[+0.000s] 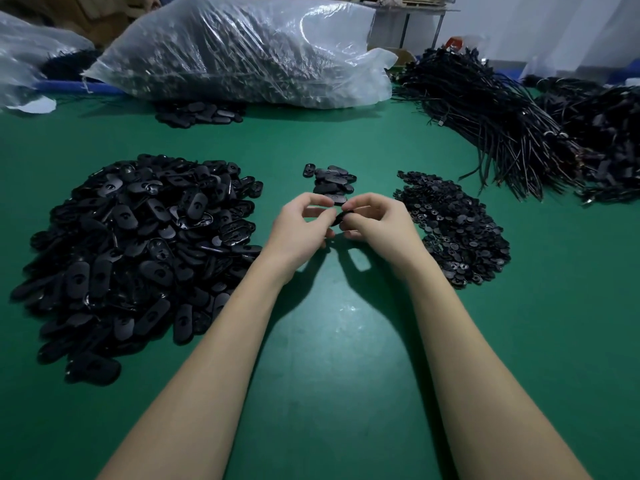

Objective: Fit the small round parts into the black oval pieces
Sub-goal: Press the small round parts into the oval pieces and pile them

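A big heap of black oval pieces [138,244] lies on the green table at the left. A heap of small round parts [453,230] lies at the right. Between them, farther back, sits a small pile of oval pieces [330,183]. Above the table's middle, my left hand [301,226] and my right hand [377,220] meet, and both pinch one black oval piece [338,218] between their fingertips. Fingers hide most of that piece; whether a round part is in it I cannot tell.
A large clear plastic bag [242,50] full of dark parts lies at the back, with another small pile of ovals [201,114] in front of it. Bundles of black cords [502,109] fill the back right. Another plastic bag [20,57] lies at the far left.
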